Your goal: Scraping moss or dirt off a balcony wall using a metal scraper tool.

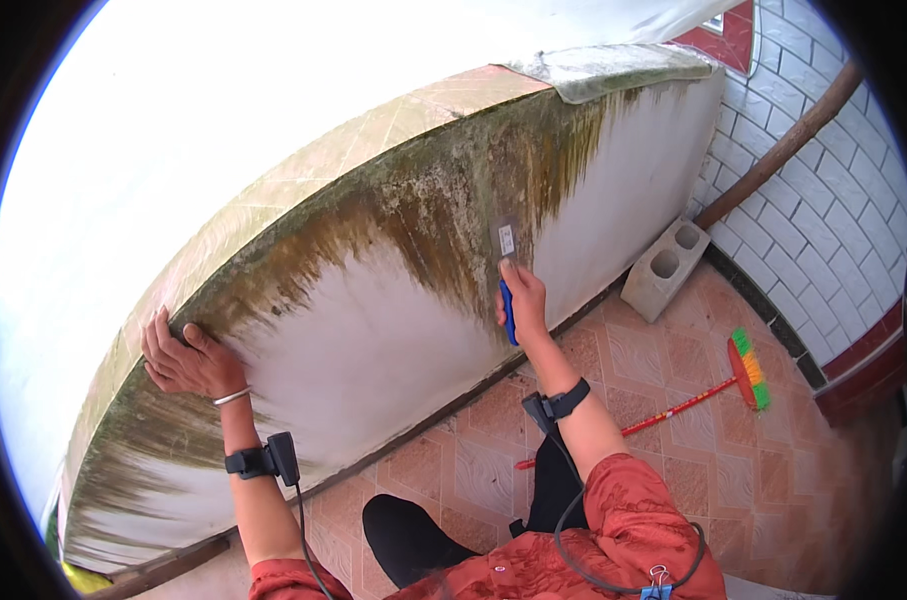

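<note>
My right hand (524, 300) is closed around the blue handle of a flat-bladed scraper (509, 311). The scraper's metal blade, which bears a printed label, lies against or just in front of the stained face of a low white wall (378, 330). Green, brown and black stains run down from under the wall's top edge. My left hand (192, 356) rests on the tiled coping (296, 169) at the wall's upper edge, further left, its fingers spread a little and holding no object. A metal bangle is on that wrist, and a black strapped device sits on each forearm.
A hollow concrete block (664, 270) stands at the wall's right end, by a wooden pole (791, 142) leaning on the white brick-patterned wall. A red-handled broom (746, 369) lies on the tiled floor to the right. Clear sheeting (618, 67) drapes over the coping. Cables hang from the forearm devices.
</note>
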Tool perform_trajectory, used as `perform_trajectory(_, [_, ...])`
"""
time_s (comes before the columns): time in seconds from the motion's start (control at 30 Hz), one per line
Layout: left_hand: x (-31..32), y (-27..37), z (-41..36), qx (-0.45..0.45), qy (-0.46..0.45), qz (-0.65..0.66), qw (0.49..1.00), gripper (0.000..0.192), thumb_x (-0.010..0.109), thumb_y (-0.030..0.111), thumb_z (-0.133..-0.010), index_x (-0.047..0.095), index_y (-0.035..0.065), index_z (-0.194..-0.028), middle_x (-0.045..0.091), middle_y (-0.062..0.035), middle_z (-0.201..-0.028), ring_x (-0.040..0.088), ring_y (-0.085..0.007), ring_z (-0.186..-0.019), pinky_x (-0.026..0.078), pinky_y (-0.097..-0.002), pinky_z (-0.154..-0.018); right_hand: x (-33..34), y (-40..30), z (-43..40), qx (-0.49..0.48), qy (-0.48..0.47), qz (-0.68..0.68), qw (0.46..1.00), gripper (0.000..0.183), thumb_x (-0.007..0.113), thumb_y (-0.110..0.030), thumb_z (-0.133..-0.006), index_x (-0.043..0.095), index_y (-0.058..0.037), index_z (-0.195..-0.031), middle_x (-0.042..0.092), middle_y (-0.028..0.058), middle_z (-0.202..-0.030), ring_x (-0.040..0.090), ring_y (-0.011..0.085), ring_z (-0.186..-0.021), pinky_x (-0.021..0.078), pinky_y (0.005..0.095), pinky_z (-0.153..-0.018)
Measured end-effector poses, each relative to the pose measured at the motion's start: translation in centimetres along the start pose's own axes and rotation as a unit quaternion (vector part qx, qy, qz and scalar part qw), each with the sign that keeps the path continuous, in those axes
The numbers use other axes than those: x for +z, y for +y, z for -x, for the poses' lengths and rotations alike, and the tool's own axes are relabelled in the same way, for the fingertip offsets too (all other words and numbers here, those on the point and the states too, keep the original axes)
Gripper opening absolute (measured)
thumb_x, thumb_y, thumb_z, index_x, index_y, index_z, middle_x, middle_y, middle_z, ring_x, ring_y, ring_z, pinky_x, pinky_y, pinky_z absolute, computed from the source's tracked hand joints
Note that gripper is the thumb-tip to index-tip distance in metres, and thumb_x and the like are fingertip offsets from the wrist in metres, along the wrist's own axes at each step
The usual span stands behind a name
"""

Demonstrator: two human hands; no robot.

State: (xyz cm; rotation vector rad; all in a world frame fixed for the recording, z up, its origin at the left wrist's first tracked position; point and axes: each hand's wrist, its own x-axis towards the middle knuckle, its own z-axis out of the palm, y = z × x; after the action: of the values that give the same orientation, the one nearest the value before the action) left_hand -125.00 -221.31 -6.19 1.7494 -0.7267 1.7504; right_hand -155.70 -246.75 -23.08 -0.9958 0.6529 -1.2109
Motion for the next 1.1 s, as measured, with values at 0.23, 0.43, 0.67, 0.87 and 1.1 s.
perform_trajectory(0.23, [0.1,-0.3,0.2,0.007,0.009,-0.004,1.000,0.053,0.024,0.054,-0.104,0.054,0.0178,-0.130,0.055,0.0001,-0.132,0.045,-0.0216,-0.130,0.022,-0.0459,-0.108,-0.4,-11.5,-6.7,-0.033,-0.001,-0.050,0.998,0.037,0.066,-0.041,-0.092,0.049,-0.0114,-0.077,0.051,0.0035,-0.053,0.045,0.0125,-0.035,0.0336,0.0267,-0.031])
perform_trajectory(0.43, [0.2,-0.5,0.3,0.008,0.011,0.001,1.000,0.054,0.024,0.054,-0.104,0.054,0.0175,-0.130,0.055,-0.0010,-0.132,0.045,-0.0219,-0.130,0.022,-0.0467,-0.108,-3.9,-7.3,-5.7,0.028,0.017,-0.076,0.997,0.038,0.063,-0.041,-0.093,0.049,-0.0119,-0.074,0.050,0.0044,-0.052,0.045,0.0146,-0.035,0.0344,0.0298,-0.032])
perform_trajectory(0.67, [0.4,-0.2,0.2,0.010,0.007,-0.001,1.000,0.053,0.025,0.054,-0.104,0.053,0.0181,-0.131,0.054,-0.0007,-0.133,0.044,-0.0215,-0.132,0.021,-0.0468,-0.109,-5.1,-4.4,-5.8,0.081,-0.014,-0.121,0.989,0.043,0.063,-0.045,-0.092,0.047,-0.0119,-0.071,0.049,0.0052,-0.052,0.043,0.0156,-0.034,0.0340,0.0303,-0.031])
perform_trajectory(0.87, [0.2,0.1,0.2,0.003,0.003,-0.011,1.000,0.052,0.024,0.053,-0.104,0.053,0.0187,-0.131,0.054,-0.0001,-0.134,0.044,-0.0205,-0.133,0.022,-0.0457,-0.109,-4.0,-13.5,-10.3,0.028,-0.022,-0.097,0.995,0.043,0.062,-0.047,-0.093,0.046,-0.0129,-0.072,0.049,0.0031,-0.052,0.044,0.0139,-0.035,0.0350,0.0293,-0.033])
perform_trajectory(1.1, [0.4,0.1,0.4,0.002,0.009,-0.012,1.000,0.054,0.023,0.055,-0.104,0.054,0.0187,-0.130,0.055,0.0009,-0.132,0.045,-0.0203,-0.131,0.022,-0.0452,-0.109,-1.1,-4.3,-1.0,0.090,-0.049,-0.022,0.994,0.036,0.064,-0.041,-0.093,0.050,-0.0115,-0.079,0.051,0.0044,-0.053,0.046,0.0138,-0.034,0.0344,0.0288,-0.031])
